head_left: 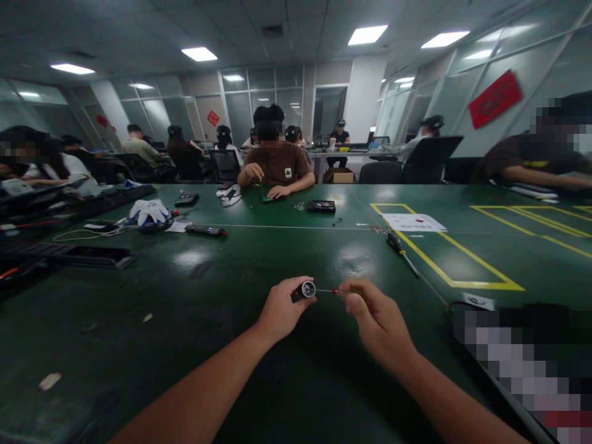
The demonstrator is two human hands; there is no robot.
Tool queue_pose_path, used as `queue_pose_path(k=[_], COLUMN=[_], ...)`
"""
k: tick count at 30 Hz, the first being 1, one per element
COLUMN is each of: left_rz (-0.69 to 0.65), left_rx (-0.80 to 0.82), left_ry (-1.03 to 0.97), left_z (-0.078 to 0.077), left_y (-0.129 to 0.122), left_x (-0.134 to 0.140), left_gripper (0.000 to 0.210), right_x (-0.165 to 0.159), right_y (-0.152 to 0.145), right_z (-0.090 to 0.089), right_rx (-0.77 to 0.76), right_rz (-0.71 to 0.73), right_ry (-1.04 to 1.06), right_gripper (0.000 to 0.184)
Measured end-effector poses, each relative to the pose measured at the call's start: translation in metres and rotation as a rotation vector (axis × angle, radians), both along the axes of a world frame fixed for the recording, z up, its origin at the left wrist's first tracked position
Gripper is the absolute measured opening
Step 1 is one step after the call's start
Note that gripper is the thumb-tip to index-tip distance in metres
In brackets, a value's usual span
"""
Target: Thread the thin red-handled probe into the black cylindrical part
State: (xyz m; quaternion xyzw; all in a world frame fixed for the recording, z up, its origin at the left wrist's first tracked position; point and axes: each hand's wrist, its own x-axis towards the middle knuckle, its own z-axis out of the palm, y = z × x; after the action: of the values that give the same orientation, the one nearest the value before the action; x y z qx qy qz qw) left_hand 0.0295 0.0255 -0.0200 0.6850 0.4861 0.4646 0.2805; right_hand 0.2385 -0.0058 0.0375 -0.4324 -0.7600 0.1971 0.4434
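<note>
My left hand (284, 308) is closed around a small black cylindrical part (308, 289), whose round, pale-rimmed end faces me. My right hand (377, 314) grips a thin screwdriver (337, 291) with a red collar; most of its handle is hidden by the fingers. The screwdriver's slim metal shaft points left and reaches the side of the cylindrical part. I cannot tell whether its tip sits in a screw. Both hands are above the green table (208, 333), near its middle.
A larger black and yellow screwdriver (401, 251) lies to the right, near a white paper sheet (414, 222). At the left are white gloves (148, 212) and a dark cylindrical tool (206, 230). Across the table, a person (277, 160) works on a green board.
</note>
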Motion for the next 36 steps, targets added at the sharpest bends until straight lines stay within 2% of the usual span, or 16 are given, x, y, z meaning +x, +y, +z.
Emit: queue_pose_path(k=[3,5,9,16,19,24,26,28,31,36], left_rz=[-0.018,-0.015,0.005,-0.033,-0.039,0.017,0.034,0.044,0.044,0.043], left_rx=[0.025,0.032,0.025,0.064,0.052,0.045,0.041,0.028,0.028,0.013], left_ry=[0.025,0.027,0.036,0.057,0.059,0.021,0.025,0.030,0.030,0.025], left_z=[0.000,0.001,0.001,-0.001,0.000,0.004,0.004,0.004,0.004,0.006], left_y=[0.000,0.000,0.001,0.000,0.000,0.002,0.002,0.002,0.001,0.001], left_x=[-0.001,-0.002,-0.003,-0.001,-0.002,-0.004,-0.005,-0.004,-0.003,-0.003], left_gripper=[0.040,0.039,0.040,0.041,0.040,0.039,0.039,0.040,0.040,0.040], right_x=[-0.002,-0.003,-0.004,-0.009,-0.009,-0.007,-0.007,-0.008,-0.010,-0.010], right_y=[-0.002,-0.002,0.002,0.007,0.014,0.025,0.026,0.025,0.021,0.017], right_z=[-0.002,-0.003,-0.005,-0.009,-0.010,-0.012,-0.014,-0.018,-0.023,-0.021], right_rx=[0.034,0.023,-0.041,-0.160,-0.277,-0.666,-0.635,-0.511,-0.373,-0.255], right_rz=[-0.030,-0.069,-0.101,-0.109,-0.094,0.105,0.104,0.045,-0.024,-0.072], right_ry=[0.000,0.021,0.127,0.285,0.444,0.853,0.906,0.881,0.751,0.531], right_gripper=[0.034,0.027,0.022,0.030,0.031,0.030,0.030,0.032,0.034,0.034])
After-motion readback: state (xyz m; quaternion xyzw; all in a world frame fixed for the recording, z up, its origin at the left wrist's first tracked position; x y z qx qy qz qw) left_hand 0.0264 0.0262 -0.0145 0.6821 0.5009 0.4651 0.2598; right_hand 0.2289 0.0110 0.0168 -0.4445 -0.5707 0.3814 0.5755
